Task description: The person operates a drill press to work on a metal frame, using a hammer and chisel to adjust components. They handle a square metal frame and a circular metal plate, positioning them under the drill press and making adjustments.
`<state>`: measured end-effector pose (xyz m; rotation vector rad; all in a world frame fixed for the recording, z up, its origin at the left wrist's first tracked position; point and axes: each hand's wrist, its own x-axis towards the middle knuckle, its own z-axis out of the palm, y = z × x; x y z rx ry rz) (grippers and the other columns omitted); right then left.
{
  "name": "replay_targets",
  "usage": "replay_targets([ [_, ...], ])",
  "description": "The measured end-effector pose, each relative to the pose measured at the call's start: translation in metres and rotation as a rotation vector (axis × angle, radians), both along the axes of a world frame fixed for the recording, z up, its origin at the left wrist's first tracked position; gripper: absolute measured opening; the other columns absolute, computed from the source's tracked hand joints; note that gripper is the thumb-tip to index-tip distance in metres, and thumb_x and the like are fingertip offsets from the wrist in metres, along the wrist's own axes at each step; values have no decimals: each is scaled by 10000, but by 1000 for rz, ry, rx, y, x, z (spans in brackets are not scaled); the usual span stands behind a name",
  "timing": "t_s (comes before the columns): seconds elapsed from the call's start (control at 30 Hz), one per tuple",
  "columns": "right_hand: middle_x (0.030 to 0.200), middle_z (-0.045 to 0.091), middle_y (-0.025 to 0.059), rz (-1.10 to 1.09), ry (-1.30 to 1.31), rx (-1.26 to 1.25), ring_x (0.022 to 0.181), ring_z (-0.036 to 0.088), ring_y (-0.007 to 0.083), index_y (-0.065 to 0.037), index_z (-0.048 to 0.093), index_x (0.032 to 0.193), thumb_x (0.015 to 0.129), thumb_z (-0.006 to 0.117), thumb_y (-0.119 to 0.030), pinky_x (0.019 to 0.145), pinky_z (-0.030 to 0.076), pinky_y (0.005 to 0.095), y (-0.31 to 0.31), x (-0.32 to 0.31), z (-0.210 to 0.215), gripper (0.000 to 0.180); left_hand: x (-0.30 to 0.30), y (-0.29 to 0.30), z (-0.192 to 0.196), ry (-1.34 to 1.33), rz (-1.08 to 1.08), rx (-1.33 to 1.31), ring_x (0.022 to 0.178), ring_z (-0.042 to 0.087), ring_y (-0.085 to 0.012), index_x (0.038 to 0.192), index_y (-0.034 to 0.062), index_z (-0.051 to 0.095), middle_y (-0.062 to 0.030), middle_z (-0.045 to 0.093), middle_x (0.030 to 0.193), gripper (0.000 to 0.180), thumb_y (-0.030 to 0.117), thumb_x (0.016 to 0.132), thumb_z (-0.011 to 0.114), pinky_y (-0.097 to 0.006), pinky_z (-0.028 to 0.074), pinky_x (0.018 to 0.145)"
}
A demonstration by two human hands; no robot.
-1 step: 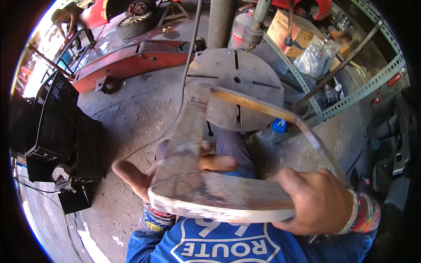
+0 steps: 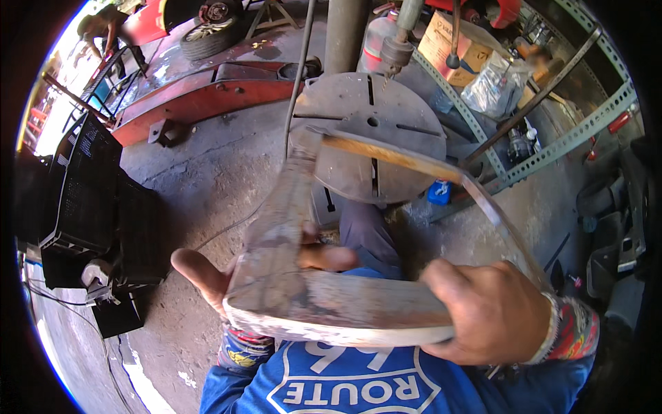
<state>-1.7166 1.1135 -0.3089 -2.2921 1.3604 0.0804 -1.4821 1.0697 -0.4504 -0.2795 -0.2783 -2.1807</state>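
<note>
A worn wooden frame point(image 2: 372, 300) with four sides, greyish and scuffed with a pale front edge, is held tilted in front of my chest. My right hand point(image 2: 493, 314) grips its near right corner, thumb on top and fingers hidden underneath. At the near left corner, my left hand point(image 2: 200, 272) holds the frame from below: its thumb sticks out on the left, and its fingers show through the opening. Beyond the frame is the round slotted metal table point(image 2: 410, 103) of a drill press. The drill chuck point(image 2: 397, 52) with a bit hangs over the table's far edge.
Black plastic crates point(image 2: 86, 200) stand at the left. A red floor jack point(image 2: 200, 100) lies behind them, near a wheel point(image 2: 207, 41). At the right is a perforated metal rack point(image 2: 552, 165) with a cardboard box point(image 2: 452, 48) and plastic bag point(image 2: 493, 90). A person point(image 2: 107, 31) bends over far left.
The wooden frame and both my hands have shifted slightly left. My grip on the frame looks the same.
</note>
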Motion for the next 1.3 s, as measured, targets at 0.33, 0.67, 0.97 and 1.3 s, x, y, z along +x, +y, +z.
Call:
replay_targets([
  [0.33, 735, 641, 172, 219, -30, -124, 657, 672, 366, -25, 516, 1107, 759, 741, -221, 559, 536, 467, -56, 20, -102, 459, 60, -14, -64, -581, 389, 454, 845, 686, -309, 1269, -72, 507, -239, 658, 1066, 705, 541, 925, 553, -433, 594, 723],
  [0.67, 869, 697, 142, 254, -264, -30, 752, 696, 334, -64, 613, 1064, 743, 790, -324, 651, 550, 433, -89, 11, -211, 449, 51, -26, -131, -1190, 498, 498, 757, 573, -100, 1062, 72, 630, 10, 626, 880, 293, 342, 962, 576, -257, 459, 671],
  [0.97, 920, 659, 113, 45, -685, -350, 820, 654, 250, -34, 649, 1017, 727, 847, -243, 746, 528, 359, -144, -22, -87, 409, 57, -15, -129, -1498, 646, 140, 918, 590, -170, 1190, -43, 576, -82, 634, 1032, 429, 312, 951, 559, -300, 470, 832],
  [1.3, 1174, 586, 99, 105, -190, -1829, 1079, 507, 308, -117, 612, 1268, 758, 756, -236, 943, 382, 423, -242, -29, 133, 543, 38, 2, -104, -1463, 694, 127, 754, 535, -117, 1158, -20, 570, -15, 581, 849, 371, 261, 924, 630, -249, 424, 694],
])
